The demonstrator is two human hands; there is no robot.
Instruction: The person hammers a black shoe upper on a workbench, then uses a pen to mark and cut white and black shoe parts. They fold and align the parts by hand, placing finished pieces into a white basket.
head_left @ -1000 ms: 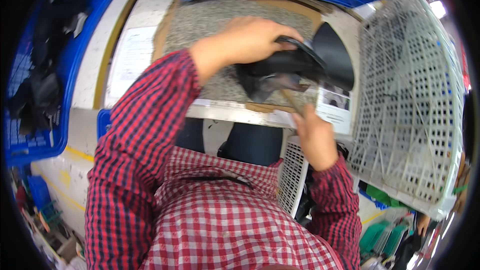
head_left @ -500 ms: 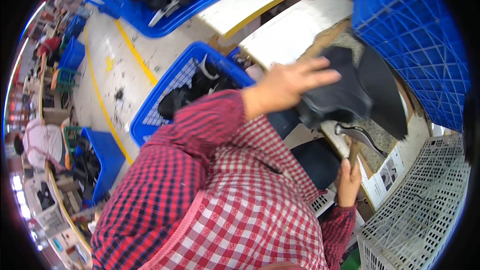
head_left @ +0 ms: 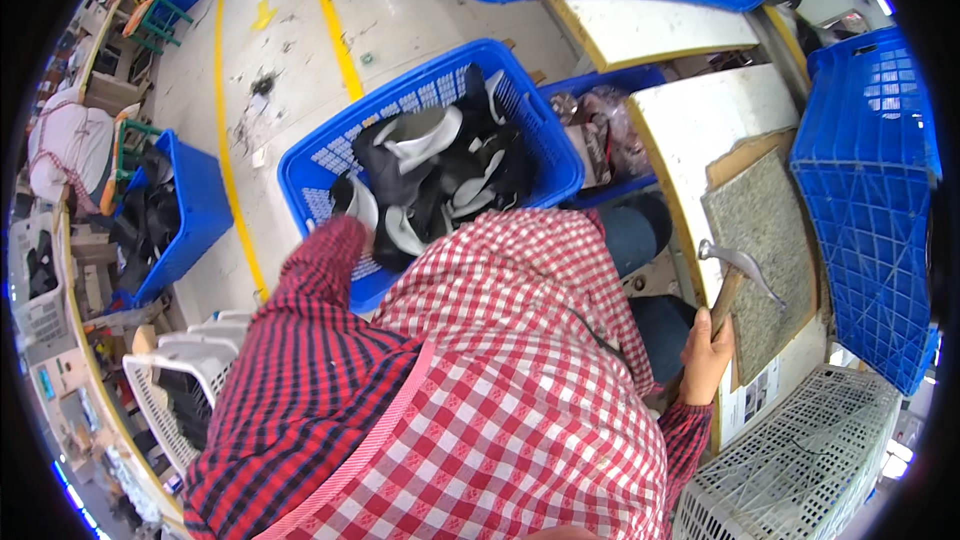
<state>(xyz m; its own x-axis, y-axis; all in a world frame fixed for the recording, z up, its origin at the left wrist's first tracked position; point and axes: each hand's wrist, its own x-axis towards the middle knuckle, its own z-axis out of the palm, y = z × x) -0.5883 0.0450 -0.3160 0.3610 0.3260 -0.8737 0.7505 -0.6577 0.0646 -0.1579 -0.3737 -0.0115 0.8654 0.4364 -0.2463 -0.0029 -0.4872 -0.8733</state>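
Right hand has its fingers wrapped round the wooden handle of our hammer; metal head sits out past the fist, over the grey mat on the white table. Can't tell if it touches the mat. Our left arm reaches down to the blue basket, at its near-left side; left hand is mostly hidden past the cuff, so we can't tell its grip. Black-and-pale shoe pieces lie heaped in that basket. Blue crate stands beyond the mat, pale lattice crate nearer us.
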